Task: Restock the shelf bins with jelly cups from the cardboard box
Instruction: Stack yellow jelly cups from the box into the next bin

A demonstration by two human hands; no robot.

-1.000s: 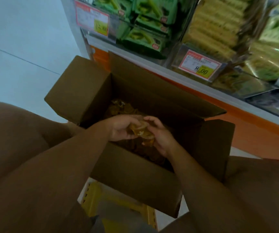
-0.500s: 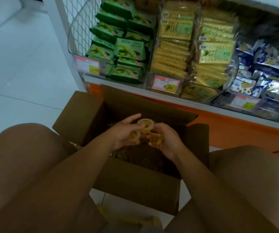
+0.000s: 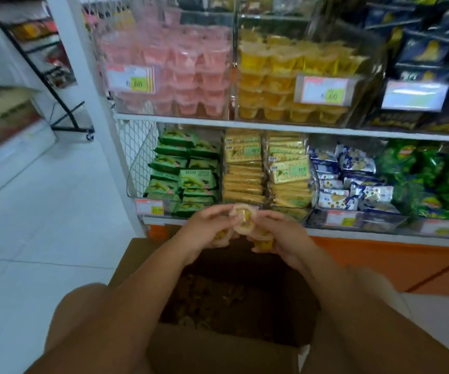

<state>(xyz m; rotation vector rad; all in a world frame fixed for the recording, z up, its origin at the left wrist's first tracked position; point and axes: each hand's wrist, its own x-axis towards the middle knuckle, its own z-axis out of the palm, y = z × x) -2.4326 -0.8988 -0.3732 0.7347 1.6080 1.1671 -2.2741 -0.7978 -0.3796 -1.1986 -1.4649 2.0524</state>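
Together above an open cardboard box (image 3: 218,352), a person's left hand (image 3: 204,228) and right hand (image 3: 282,236) clutch a small cluster of jelly cups (image 3: 243,215). The fingers of both hands are curled round the clear tubs and pressed close, so the cups sit pinched between them. Further yellowish cups show under each palm. The hands hang over the far edge of the box, level with the front lip of the lowest shelf.

Beneath them the box stands on the floor between the person's knees. Its dim bottom is strewn with a thin layer of loose cups (image 3: 207,295).

On the upper shelf two clear bins stand side by side. The pink bin (image 3: 163,109), on the left, is packed with stacked pink jelly cups. The yellow bin (image 3: 358,114), just beside it, holds stacked yellow ones up to about the same height. Each bin carries a price tag (image 3: 132,78) on its front, the print too blurred to read surely. To the right of the bins sit dark blue packets (image 3: 428,49) behind another tag.

On the lower shelf, from left to right, are green cookie packs (image 3: 188,176) in a section with a wire mesh side, yellow cracker packs (image 3: 266,168), blue-and-white packets (image 3: 353,182) and green bags (image 3: 434,179).

An orange base panel (image 3: 380,260) runs under the shelving. White floor tiles (image 3: 28,211) spread to the left, where a black rack (image 3: 64,103) stands in the background.
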